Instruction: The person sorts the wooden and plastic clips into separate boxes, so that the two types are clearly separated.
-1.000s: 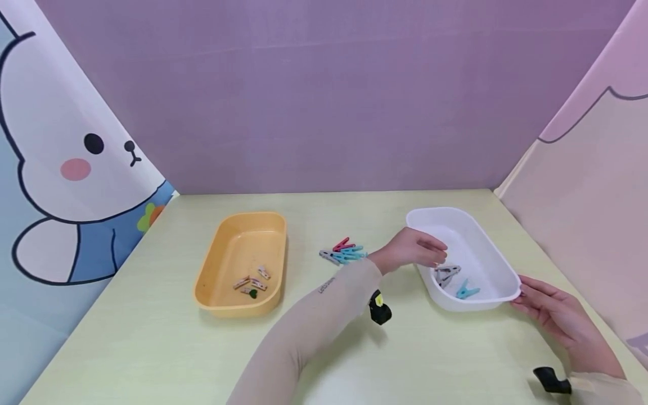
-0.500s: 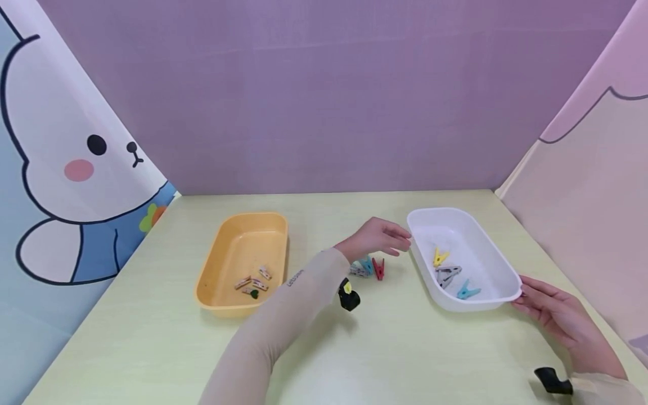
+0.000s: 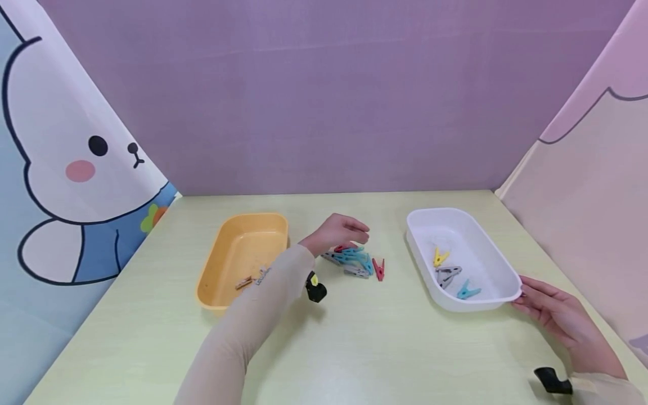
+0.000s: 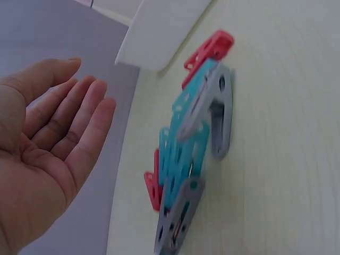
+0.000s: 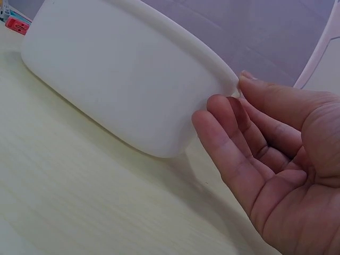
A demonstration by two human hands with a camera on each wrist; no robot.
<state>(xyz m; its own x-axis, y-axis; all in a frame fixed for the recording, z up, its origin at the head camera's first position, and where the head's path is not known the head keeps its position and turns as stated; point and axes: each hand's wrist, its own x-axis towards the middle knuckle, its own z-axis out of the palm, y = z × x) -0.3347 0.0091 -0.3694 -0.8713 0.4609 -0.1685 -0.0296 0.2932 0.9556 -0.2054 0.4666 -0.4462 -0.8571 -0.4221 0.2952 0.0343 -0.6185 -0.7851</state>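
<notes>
While your right hand (image 3: 554,315) grips the white tray (image 3: 466,239) at four o'clock, dip your loose left hand (image 3: 340,230) for one clip (image 3: 379,273).

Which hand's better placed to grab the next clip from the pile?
Left, likely: the left hand is empty, near the clip pile; the right hand grips the white tray, farther away.

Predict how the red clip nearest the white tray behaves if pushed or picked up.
The red clip is probably stiff: it looks like moulded plastic. Likely light, being small with cut-out arms. It should slide rather than roll, given its forked, angular shape.
</notes>
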